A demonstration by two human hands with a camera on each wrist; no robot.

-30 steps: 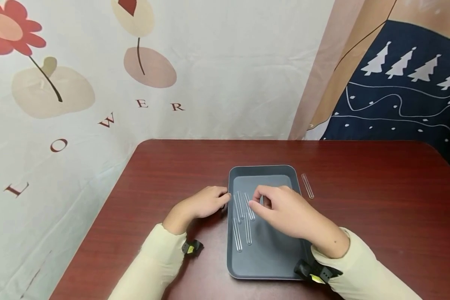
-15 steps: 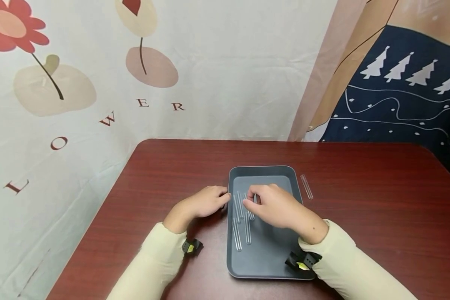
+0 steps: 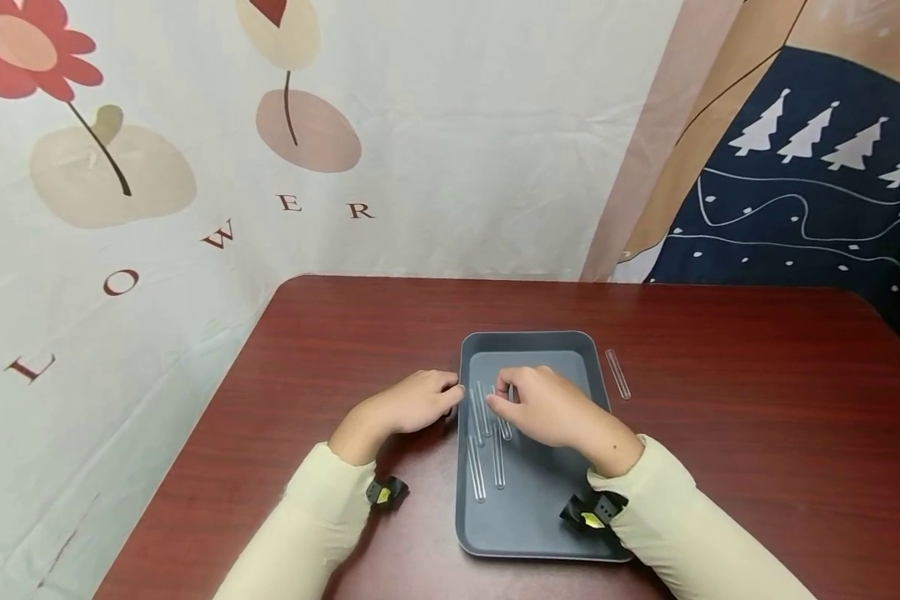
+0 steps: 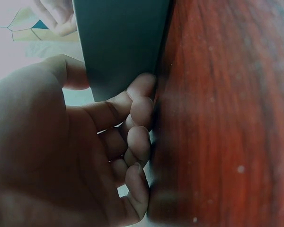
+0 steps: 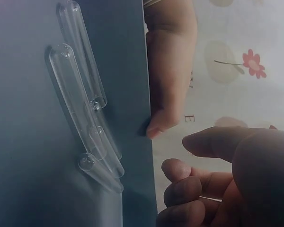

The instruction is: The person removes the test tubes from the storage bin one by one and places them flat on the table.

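A grey rectangular tray (image 3: 540, 508) lies on the table with several clear test tubes (image 3: 499, 460) along its left half. Some of the tubes overlap in the right wrist view. My left hand (image 3: 412, 404) holds the tray's left side; in the left wrist view the thumb touches the rim and the curled fingers rest low against the wall. Over the tubes hovers my right hand (image 3: 551, 408), fingers loosely bent. A gap shows between its thumb (image 5: 213, 141) and forefinger in the right wrist view, with nothing held there.
One more test tube (image 3: 618, 374) lies on the reddish-brown table (image 3: 757, 417), just right of the tray. Behind the table hangs a pale printed cloth (image 3: 450, 167), with a dark blue tree-patterned cloth (image 3: 795, 200) at the right.
Over the past second my right hand has shifted left above the tubes, its forearm swinging inward. The left hand, tray and tubes stay in place.
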